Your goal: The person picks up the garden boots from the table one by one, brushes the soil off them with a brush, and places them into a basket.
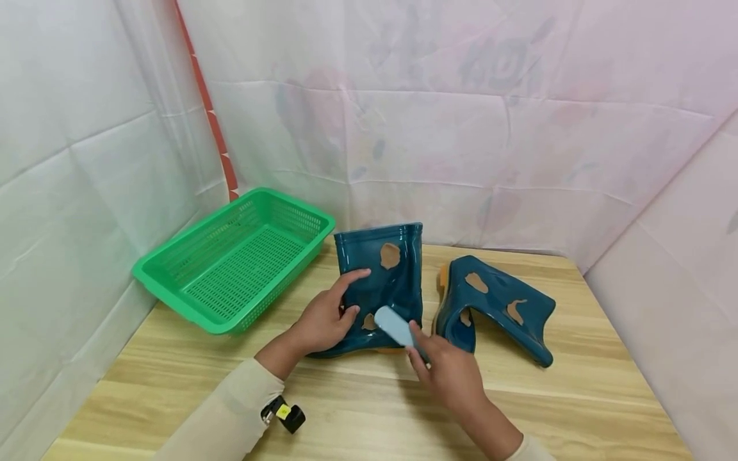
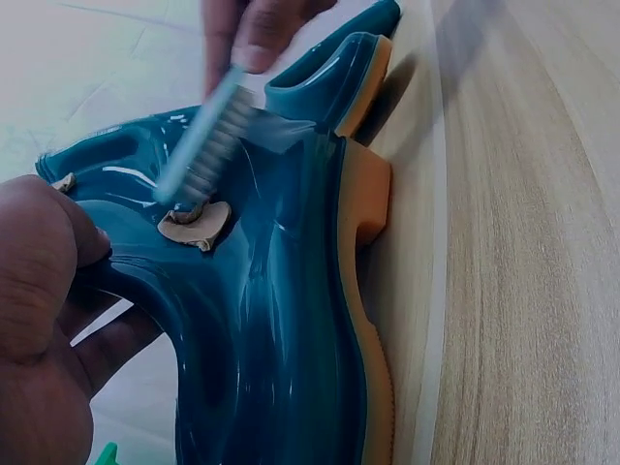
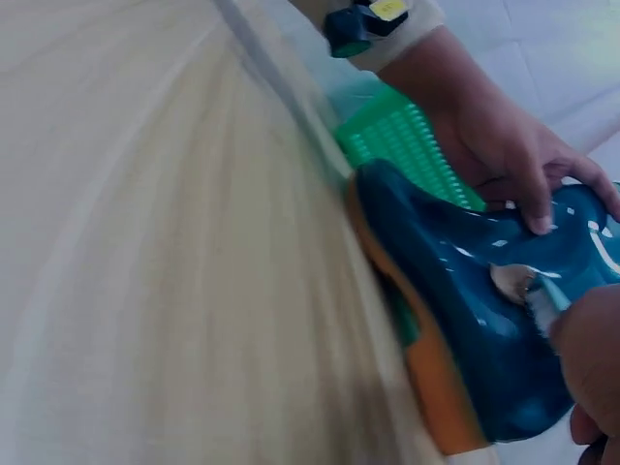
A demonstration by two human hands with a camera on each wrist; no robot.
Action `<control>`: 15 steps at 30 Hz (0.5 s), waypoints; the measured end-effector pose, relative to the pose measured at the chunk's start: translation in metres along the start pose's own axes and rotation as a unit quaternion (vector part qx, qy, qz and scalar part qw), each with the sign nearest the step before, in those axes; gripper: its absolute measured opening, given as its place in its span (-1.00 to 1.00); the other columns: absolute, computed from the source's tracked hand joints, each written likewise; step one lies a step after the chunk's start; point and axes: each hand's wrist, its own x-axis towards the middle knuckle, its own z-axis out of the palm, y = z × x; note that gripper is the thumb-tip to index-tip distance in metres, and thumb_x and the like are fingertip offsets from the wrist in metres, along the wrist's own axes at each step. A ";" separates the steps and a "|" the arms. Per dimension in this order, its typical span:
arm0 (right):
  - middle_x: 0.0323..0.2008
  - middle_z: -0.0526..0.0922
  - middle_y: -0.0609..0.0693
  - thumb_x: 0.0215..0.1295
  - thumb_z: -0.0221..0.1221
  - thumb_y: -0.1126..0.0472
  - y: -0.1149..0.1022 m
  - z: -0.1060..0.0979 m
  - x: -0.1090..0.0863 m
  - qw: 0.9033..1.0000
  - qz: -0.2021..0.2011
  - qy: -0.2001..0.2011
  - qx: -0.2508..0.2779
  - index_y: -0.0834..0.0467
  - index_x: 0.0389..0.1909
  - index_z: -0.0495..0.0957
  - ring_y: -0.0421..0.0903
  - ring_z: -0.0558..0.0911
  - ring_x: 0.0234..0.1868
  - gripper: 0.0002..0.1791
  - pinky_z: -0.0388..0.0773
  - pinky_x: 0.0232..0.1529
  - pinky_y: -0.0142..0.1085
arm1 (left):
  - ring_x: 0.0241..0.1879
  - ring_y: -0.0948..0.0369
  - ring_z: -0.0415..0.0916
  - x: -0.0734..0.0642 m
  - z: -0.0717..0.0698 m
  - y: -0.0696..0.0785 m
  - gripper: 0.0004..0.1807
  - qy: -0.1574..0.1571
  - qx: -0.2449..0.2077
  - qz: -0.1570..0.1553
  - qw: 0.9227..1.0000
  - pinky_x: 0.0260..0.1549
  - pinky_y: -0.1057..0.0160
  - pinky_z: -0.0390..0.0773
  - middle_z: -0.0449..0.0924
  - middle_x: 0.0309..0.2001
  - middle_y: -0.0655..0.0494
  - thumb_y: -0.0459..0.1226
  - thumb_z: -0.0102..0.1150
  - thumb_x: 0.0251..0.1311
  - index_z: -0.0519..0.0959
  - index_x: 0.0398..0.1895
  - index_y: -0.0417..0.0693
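Nearest is the left sleeve [image 1: 225, 410], pale cloth with a black strap [image 1: 293, 419]. Beyond it, two glossy, rubbery blue-green boots with orange soles are on the wood-grained desk [image 1: 357, 410]. The standing boot [image 1: 398, 282] rises upright, toe to the left, showing two ragged, matte brown patches [image 1: 390, 256]; the folded boot [image 1: 498, 294], to its right, shows three, its shaft bent over rightward. Of the two hands, the left [image 1: 323, 320] grips the standing boot's shaft, thumb and forefinger spread; the right [image 1: 452, 374] is closed round one light-blue brush [image 1: 398, 328] — long axis slanting, head up-left, bristles at the lower patch. One green, perforated plastic basket [image 1: 282, 272] sits at left — rectangular.
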 end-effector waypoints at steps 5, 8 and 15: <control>-0.56 0.50 -0.19 0.28 0.42 0.12 -0.001 -0.001 -0.001 1.000 -0.006 -0.002 0.010 0.12 0.28 0.63 -0.38 0.20 -0.64 -0.46 0.13 -0.68 -0.46 | -0.77 0.32 0.22 0.000 0.000 -0.001 -0.23 -0.003 -0.004 -0.004 1.000 -0.67 0.27 0.34 0.18 -0.75 0.30 -0.37 0.15 0.47 0.10 0.60 0.36; -0.56 0.50 -0.16 0.24 0.45 0.15 0.000 -0.002 0.001 0.999 0.004 0.030 0.012 0.12 0.27 0.63 -0.35 0.24 -0.64 -0.44 0.15 -0.68 -0.44 | -0.77 0.32 0.21 0.000 0.000 0.000 -0.22 0.001 -0.004 -0.004 1.000 -0.68 0.27 0.34 0.17 -0.76 0.30 -0.36 0.14 0.47 0.10 0.59 0.39; -0.58 0.45 -0.23 0.30 0.41 0.10 -0.002 0.000 -0.002 1.000 -0.005 -0.019 0.013 0.09 0.29 0.62 -0.38 0.19 -0.64 -0.47 0.14 -0.67 -0.46 | -0.76 0.33 0.23 -0.001 -0.001 0.000 -0.23 0.000 -0.002 -0.005 1.000 -0.67 0.28 0.33 0.19 -0.75 0.30 -0.38 0.14 0.46 0.11 0.59 0.32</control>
